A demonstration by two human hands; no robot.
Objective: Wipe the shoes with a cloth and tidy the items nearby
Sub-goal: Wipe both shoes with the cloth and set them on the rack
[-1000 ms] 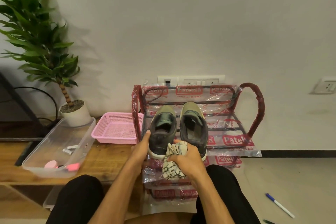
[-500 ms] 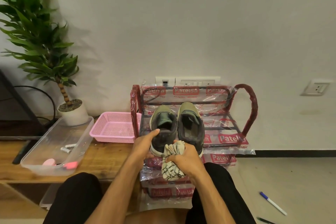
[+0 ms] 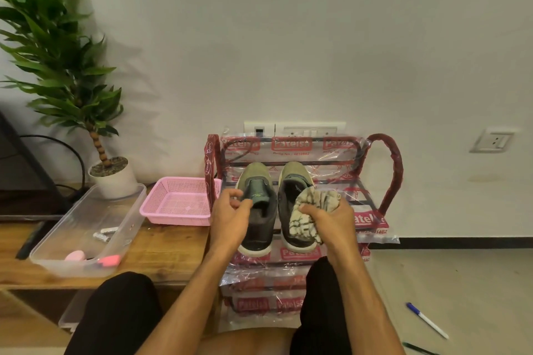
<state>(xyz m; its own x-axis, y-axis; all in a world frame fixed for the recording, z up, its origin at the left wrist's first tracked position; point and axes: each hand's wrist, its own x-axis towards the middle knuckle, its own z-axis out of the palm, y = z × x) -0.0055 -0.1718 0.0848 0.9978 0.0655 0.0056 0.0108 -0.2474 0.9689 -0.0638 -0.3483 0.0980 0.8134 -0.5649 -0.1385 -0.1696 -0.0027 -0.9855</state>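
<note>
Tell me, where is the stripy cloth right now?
In the head view the patterned cloth is bunched in the right hand, against the right shoe on the top shelf of the red shoe rack, just right of centre.

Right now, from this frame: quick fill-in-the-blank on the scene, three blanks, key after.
The right hand grips a crumpled striped ____ over the olive-and-grey shoes. Those shoes sit on a plastic-wrapped red metal ____. The blue-capped white pen lies on the ____.
Missing: cloth; rack; floor.

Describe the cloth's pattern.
The cloth is cream with dark, broken stripes; the head view shows it best.
</note>
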